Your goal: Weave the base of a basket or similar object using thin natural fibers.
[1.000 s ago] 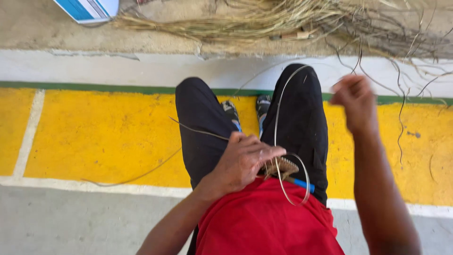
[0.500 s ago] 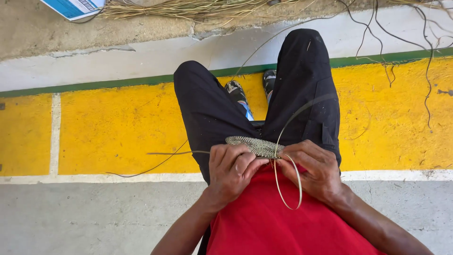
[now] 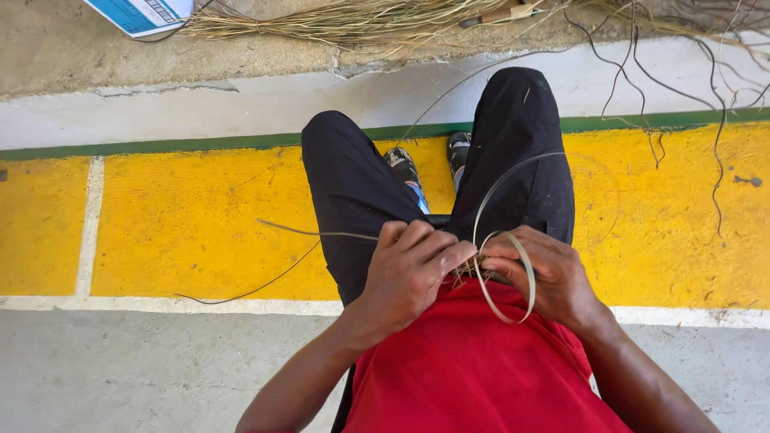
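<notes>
Both hands' (image 3: 417, 269) (image 3: 545, 277) grip now tighter together, clenched on looped fibre strip (image 3: 513, 265).

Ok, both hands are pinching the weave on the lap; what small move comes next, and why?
Probably draw the slack loop snug with the right hand while the left hand pins the woven piece. The strip arcs loose over the right knee and hangs below the fingers.
</notes>
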